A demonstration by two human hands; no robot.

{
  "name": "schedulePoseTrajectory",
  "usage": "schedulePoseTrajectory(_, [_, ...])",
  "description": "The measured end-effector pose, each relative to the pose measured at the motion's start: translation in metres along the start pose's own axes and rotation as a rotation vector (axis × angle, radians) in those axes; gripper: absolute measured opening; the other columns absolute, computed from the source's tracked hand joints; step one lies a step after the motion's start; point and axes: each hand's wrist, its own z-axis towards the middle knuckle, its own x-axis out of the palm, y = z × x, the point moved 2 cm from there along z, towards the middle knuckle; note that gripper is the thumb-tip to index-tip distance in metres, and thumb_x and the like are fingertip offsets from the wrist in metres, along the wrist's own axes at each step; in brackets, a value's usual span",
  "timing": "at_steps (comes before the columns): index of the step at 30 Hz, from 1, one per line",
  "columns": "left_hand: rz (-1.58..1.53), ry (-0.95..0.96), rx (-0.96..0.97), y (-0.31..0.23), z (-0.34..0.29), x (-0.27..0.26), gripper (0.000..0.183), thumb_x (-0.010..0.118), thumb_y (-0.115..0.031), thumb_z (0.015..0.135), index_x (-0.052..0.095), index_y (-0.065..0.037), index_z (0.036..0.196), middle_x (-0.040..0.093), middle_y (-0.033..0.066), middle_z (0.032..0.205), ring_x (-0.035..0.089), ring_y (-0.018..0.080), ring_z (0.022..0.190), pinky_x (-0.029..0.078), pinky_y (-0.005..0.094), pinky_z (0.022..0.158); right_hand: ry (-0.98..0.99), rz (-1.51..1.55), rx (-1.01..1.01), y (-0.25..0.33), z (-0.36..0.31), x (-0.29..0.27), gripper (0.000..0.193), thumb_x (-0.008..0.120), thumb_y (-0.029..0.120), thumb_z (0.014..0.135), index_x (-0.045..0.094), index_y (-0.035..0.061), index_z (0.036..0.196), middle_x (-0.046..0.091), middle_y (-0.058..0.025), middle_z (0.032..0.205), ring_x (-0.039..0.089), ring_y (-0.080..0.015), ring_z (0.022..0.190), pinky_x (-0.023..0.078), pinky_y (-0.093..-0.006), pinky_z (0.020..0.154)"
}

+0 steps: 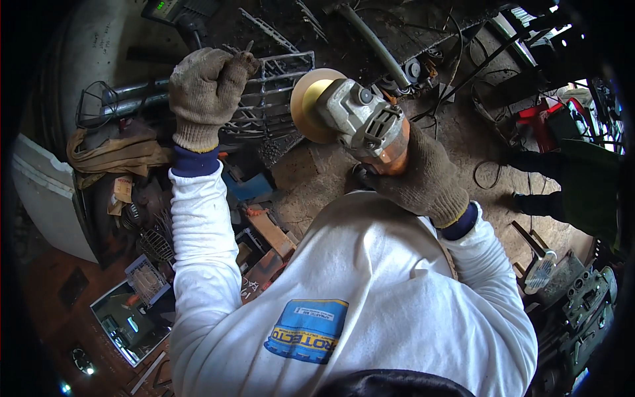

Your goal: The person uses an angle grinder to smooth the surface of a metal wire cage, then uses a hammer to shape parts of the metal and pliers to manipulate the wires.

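The gloved right hand (431, 177) wraps the orange body of the angle grinder (368, 122), fingers closed on it and partly hidden beneath. The grinder is at the centre, its round disc (306, 109) at the left end, just right of a metal grille (263, 86). The gloved left hand (206, 92) is at the grille's left end, fingers curled inward; whether they grip it cannot be determined.
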Motion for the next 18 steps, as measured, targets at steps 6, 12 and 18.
schedulePoseTrajectory(6, [0.152, -0.015, 0.037, -0.016, -0.01, -0.008, 0.017, 0.069, -0.014, 0.089, 0.067, -0.003, 0.076, 0.063, 0.0124, 0.067, 0.062, 0.0342, 0.062, 0.05, 0.0412, 0.058, -0.005, 0.073, -0.018, -0.005, -0.008, 0.0, 0.077, 0.092, 0.026, 0.067, 0.056, 0.0016, 0.131, 0.07, -0.0168, 0.116, 0.07, -0.032, 0.105, 0.055, -0.0408, 0.092])
schedulePoseTrajectory(12, [0.265, -0.136, 0.133, -0.029, -0.023, -0.012, 0.026, 0.072, -0.025, 0.089, 0.065, -0.009, 0.069, 0.06, 0.0078, 0.062, 0.06, 0.029, 0.056, 0.049, 0.0391, 0.055, 0.127, 0.08, -0.043, -0.002, -0.016, -0.007, 0.086, 0.091, 0.037, 0.069, 0.051, 0.0023, 0.137, 0.066, -0.02, 0.122, 0.068, -0.0357, 0.109, 0.055, -0.0418, 0.093])
schedulePoseTrajectory(18, [0.365, -0.147, 0.165, -0.04, -0.037, -0.018, 0.022, 0.071, -0.025, 0.087, 0.066, -0.012, 0.069, 0.064, 0.0064, 0.066, 0.063, 0.0281, 0.062, 0.052, 0.0403, 0.06, 0.138, 0.127, -0.063, 0.0, -0.023, -0.007, 0.09, 0.091, 0.037, 0.069, 0.047, 0.0015, 0.14, 0.066, -0.0199, 0.123, 0.068, -0.0343, 0.11, 0.055, -0.0405, 0.094])
